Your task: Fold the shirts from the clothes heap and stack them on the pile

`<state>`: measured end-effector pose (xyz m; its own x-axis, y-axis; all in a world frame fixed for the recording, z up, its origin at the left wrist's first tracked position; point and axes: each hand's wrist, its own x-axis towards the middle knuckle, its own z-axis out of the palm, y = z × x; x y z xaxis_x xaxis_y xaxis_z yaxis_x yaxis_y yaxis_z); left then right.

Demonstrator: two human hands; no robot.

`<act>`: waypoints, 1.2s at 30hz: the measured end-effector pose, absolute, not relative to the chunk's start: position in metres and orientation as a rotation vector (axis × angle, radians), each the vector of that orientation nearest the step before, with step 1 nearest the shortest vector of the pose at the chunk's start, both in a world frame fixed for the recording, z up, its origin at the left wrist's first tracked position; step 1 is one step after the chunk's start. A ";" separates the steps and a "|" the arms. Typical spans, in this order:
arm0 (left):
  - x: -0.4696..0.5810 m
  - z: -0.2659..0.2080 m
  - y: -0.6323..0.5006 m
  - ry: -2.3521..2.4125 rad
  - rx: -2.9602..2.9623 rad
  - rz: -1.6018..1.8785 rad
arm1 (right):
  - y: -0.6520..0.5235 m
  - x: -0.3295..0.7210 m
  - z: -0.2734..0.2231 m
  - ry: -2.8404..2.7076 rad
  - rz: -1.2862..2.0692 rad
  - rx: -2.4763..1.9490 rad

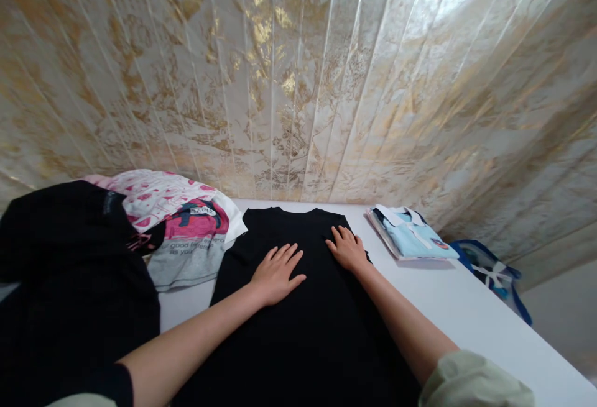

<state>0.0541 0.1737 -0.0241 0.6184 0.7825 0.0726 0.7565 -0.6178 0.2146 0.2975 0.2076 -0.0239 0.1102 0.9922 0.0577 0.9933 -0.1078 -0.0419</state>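
Note:
A black T-shirt (298, 345) is spread over the white table, its neckline at the far edge and its lower part running out of view towards me. My left hand (278, 274) lies on the middle of the shirt, palm down with the fingers spread. Near the shirt's upper right side, my right hand (347, 248) rests flat on the cloth, fingers also apart. Neither hand grips the fabric.
Loosely heaped clothes stand on the left: a black garment (69, 258), a pink-patterned white one (153, 192) and a grey printed shirt (186, 267). A folded light-blue collared shirt (415, 236) tops a stack at right. Beyond it, a blue-edged bag (489, 270) sits by the table (504, 326).

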 end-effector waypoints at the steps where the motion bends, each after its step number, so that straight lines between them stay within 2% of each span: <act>1: 0.053 -0.024 0.173 1.278 2.687 0.251 | 0.209 0.289 -0.021 -2.074 -0.028 -2.249; 7: 0.052 -0.025 0.170 1.290 2.709 0.312 | 0.238 0.214 -0.016 -2.328 0.150 -1.822; 18: 0.049 -0.034 0.176 1.245 2.705 0.310 | 0.296 0.203 -0.034 -2.288 0.067 -1.843; 27: 0.048 -0.026 0.175 1.232 2.697 0.287 | 0.274 0.208 -0.024 -2.244 0.023 -1.872; 36: 0.051 -0.028 0.177 1.233 2.711 0.267 | 0.217 0.242 -0.034 -2.300 -0.015 -1.837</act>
